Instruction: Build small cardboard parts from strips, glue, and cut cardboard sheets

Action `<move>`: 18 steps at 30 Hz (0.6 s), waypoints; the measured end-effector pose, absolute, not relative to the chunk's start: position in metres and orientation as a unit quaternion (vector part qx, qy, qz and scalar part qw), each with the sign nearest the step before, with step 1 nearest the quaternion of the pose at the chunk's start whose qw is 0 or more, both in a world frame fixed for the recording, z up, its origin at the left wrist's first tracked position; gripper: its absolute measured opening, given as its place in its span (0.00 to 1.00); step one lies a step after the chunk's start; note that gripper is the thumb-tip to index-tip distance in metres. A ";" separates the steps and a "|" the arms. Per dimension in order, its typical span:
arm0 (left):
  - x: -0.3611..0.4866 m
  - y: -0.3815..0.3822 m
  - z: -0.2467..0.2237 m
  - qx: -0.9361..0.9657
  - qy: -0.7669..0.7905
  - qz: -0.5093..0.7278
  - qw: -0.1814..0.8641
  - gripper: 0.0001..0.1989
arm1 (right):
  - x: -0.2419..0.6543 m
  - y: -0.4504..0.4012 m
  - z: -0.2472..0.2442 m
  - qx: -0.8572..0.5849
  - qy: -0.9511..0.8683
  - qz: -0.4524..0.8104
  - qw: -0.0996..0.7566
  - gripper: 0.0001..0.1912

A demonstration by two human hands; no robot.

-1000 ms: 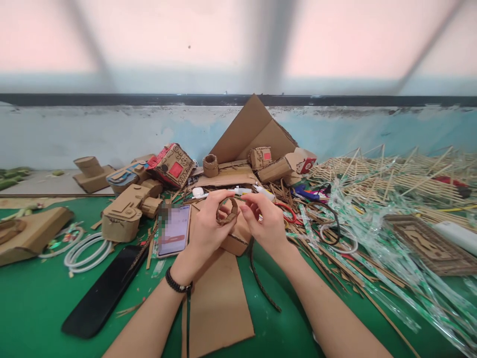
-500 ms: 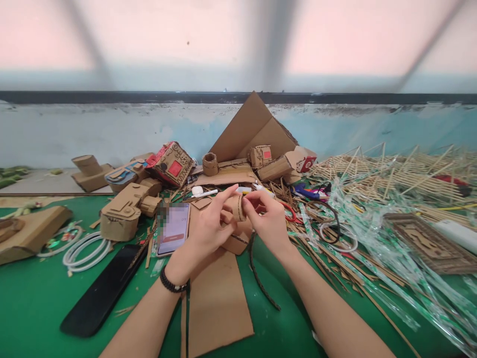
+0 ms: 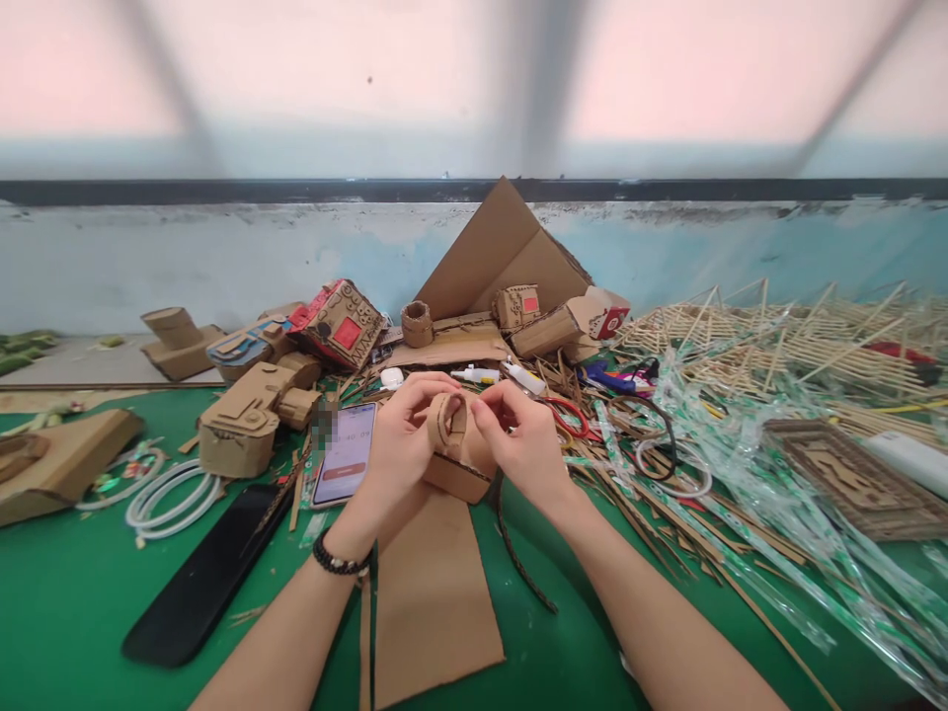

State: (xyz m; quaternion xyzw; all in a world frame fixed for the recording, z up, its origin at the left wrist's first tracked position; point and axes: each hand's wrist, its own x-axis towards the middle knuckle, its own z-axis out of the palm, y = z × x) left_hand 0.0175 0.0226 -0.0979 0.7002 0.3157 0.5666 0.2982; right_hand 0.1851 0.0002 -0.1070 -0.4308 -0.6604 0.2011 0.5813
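Near the middle, my left hand [image 3: 404, 434] has its fingers closed round a small cardboard ring [image 3: 440, 423], whose opening now faces me. My right hand [image 3: 518, 434] is closed at the ring's right side, thumb and forefinger pinched close to its edge; what lies between them is too small to make out. Just beneath both hands rests a cardboard box piece [image 3: 459, 479], partly covered by them. A flat cardboard sheet [image 3: 436, 602] lies nearer to me on the green table [image 3: 578, 642].
A phone [image 3: 345, 459] and black slab [image 3: 207, 578] lie left, beside a cardboard camera-like model [image 3: 241, 420]. Glue bottles [image 3: 524, 377] and red-handled scissors [image 3: 570, 420] sit behind my hands. Plastic wrap [image 3: 785, 504] and wooden sticks [image 3: 696, 341] spread right.
The ring has turned and moved slightly left and down, showing its opening. My left forefinger, raised before, has curled down onto it.
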 end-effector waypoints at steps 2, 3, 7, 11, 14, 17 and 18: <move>0.017 0.024 -0.096 0.701 0.326 0.565 0.289 0.12 | 0.187 0.001 -0.106 -0.432 -0.656 0.200 0.585 0.13; 0.017 0.024 -0.096 0.701 0.331 0.563 0.289 0.14 | 0.188 0.001 -0.106 -0.433 -0.654 0.201 0.587 0.13; 0.017 0.024 -0.095 0.695 0.337 0.555 0.309 0.16 | 0.189 0.001 -0.106 -0.420 -0.663 0.205 0.585 0.13; 0.020 0.024 -0.096 0.687 0.329 0.554 0.336 0.17 | 0.186 0.000 -0.107 -0.394 -0.683 0.217 0.576 0.09; 0.021 0.025 -0.098 0.685 0.321 0.555 0.346 0.16 | 0.185 -0.001 -0.108 -0.387 -0.688 0.221 0.573 0.08; 0.020 0.026 -0.099 0.689 0.318 0.553 0.342 0.15 | 0.184 0.000 -0.108 -0.393 -0.683 0.217 0.577 0.08; 0.020 0.026 -0.099 0.690 0.318 0.553 0.343 0.15 | 0.184 0.000 -0.108 -0.394 -0.680 0.216 0.579 0.08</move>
